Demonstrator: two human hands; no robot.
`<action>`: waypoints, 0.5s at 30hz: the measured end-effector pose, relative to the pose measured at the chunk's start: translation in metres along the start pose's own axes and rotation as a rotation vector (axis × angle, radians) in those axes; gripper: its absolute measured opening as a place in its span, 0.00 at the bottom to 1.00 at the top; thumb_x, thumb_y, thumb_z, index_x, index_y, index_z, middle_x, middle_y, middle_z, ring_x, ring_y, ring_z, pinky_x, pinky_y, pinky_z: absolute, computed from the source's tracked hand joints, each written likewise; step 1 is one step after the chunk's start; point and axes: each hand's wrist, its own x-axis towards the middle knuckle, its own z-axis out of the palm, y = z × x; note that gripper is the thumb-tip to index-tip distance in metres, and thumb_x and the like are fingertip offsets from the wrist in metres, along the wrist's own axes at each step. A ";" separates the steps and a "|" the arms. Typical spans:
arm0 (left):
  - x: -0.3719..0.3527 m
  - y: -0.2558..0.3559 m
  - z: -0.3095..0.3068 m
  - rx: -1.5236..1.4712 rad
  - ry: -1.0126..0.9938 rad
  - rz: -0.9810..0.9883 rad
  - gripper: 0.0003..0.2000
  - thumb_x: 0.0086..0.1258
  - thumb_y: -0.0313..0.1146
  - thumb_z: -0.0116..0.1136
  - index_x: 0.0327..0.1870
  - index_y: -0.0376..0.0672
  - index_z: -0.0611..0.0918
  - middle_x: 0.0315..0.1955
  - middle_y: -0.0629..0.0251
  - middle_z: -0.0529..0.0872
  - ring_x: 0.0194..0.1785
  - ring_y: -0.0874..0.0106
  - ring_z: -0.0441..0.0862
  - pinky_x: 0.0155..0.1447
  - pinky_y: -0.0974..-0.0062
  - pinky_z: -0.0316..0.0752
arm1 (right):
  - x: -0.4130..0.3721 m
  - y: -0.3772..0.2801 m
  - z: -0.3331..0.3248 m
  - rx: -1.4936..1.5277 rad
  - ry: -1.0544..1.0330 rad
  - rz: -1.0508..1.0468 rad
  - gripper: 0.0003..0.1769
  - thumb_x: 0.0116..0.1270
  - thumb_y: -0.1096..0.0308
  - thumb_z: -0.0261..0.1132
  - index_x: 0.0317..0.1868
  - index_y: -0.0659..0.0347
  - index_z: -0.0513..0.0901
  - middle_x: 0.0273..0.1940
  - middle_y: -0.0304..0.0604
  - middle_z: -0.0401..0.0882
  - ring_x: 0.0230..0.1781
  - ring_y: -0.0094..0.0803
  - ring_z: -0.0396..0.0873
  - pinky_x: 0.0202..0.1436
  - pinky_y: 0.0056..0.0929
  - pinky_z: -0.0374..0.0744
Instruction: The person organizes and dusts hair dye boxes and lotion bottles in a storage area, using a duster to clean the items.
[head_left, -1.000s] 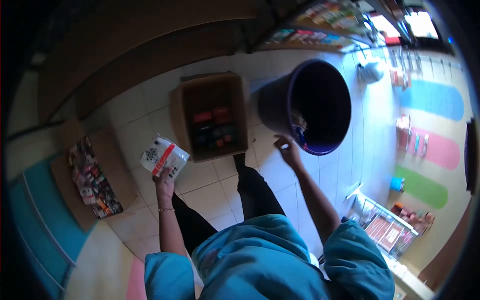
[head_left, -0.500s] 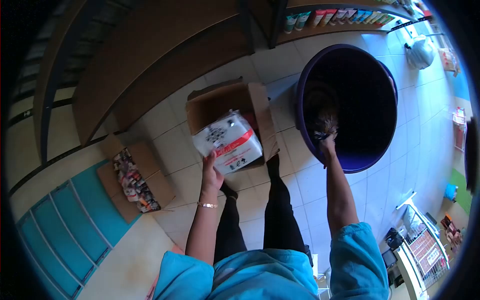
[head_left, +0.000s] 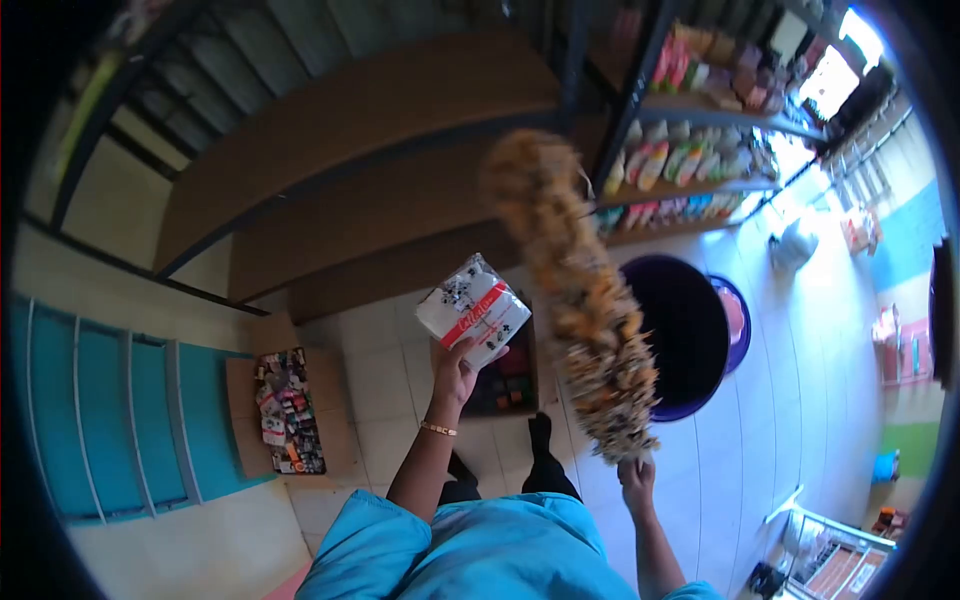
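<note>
My left hand (head_left: 456, 375) holds up a white plastic-wrapped package (head_left: 473, 310) with red and black print, above an open cardboard box (head_left: 503, 377) on the floor. My right hand (head_left: 635, 477) grips the handle end of a long orange-brown feather duster (head_left: 575, 290), which stands upright in front of the empty brown wooden shelves (head_left: 370, 130). A dark purple bucket (head_left: 685, 335) sits on the tiles just right of the duster.
A flat cardboard box of colourful small packets (head_left: 285, 410) lies on the floor at left beside a teal panel (head_left: 110, 410). Stocked shelves of bottles (head_left: 690, 150) stand at upper right. A wire rack (head_left: 830, 560) is at lower right.
My right hand has pulled the feather duster out of the purple bucket and raised it upright. The left hand has lifted the package higher. The view has tilted up toward the shelves.
</note>
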 end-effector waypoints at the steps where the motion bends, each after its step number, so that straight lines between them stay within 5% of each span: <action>1: -0.007 0.011 0.015 0.031 -0.062 0.093 0.27 0.57 0.27 0.59 0.58 0.40 0.64 0.51 0.57 0.73 0.55 0.63 0.73 0.51 0.60 0.76 | -0.007 -0.021 0.006 -0.178 -0.023 -0.262 0.08 0.56 0.72 0.57 0.37 0.63 0.73 0.25 0.43 0.75 0.20 0.35 0.75 0.22 0.27 0.72; 3: 0.011 0.047 -0.009 -0.313 -0.191 -0.019 0.26 0.58 0.28 0.58 0.58 0.39 0.65 0.51 0.57 0.73 0.55 0.62 0.73 0.51 0.62 0.76 | 0.007 -0.067 0.046 -0.565 -0.040 -0.788 0.08 0.53 0.76 0.57 0.35 0.64 0.75 0.27 0.48 0.78 0.23 0.43 0.77 0.26 0.31 0.74; 5: 0.005 0.080 -0.020 -0.493 -0.499 -0.006 0.24 0.59 0.30 0.57 0.57 0.39 0.66 0.51 0.57 0.74 0.53 0.63 0.74 0.53 0.63 0.75 | -0.002 -0.103 0.074 -0.680 -0.068 -0.662 0.09 0.51 0.79 0.55 0.34 0.65 0.76 0.29 0.52 0.78 0.26 0.48 0.78 0.29 0.32 0.75; 8: -0.010 0.107 -0.007 0.038 0.005 0.419 0.21 0.59 0.33 0.57 0.54 0.40 0.69 0.49 0.56 0.75 0.56 0.63 0.72 0.57 0.61 0.71 | 0.013 -0.116 0.092 -0.596 -0.009 -0.645 0.08 0.51 0.79 0.52 0.32 0.66 0.76 0.27 0.52 0.77 0.23 0.44 0.77 0.27 0.32 0.73; 10: -0.022 0.126 -0.002 -0.012 -0.064 0.432 0.22 0.59 0.33 0.58 0.54 0.42 0.69 0.49 0.60 0.75 0.55 0.65 0.72 0.56 0.64 0.71 | 0.026 -0.132 0.102 -0.569 0.113 -0.721 0.03 0.54 0.78 0.53 0.28 0.68 0.74 0.20 0.49 0.73 0.19 0.34 0.74 0.23 0.26 0.67; 13: -0.046 0.157 0.009 -0.015 -0.088 0.470 0.21 0.60 0.35 0.57 0.54 0.43 0.69 0.49 0.64 0.75 0.54 0.67 0.73 0.55 0.68 0.71 | 0.020 -0.145 0.114 -0.264 0.083 -0.514 0.05 0.58 0.76 0.53 0.27 0.67 0.74 0.20 0.45 0.73 0.19 0.32 0.73 0.24 0.26 0.68; 15: -0.053 0.168 -0.004 -0.028 -0.055 0.502 0.21 0.61 0.37 0.55 0.55 0.44 0.68 0.49 0.65 0.75 0.53 0.67 0.73 0.55 0.69 0.71 | 0.001 -0.139 0.129 -0.340 0.012 -0.783 0.04 0.57 0.75 0.54 0.27 0.67 0.75 0.21 0.46 0.74 0.20 0.32 0.74 0.24 0.26 0.68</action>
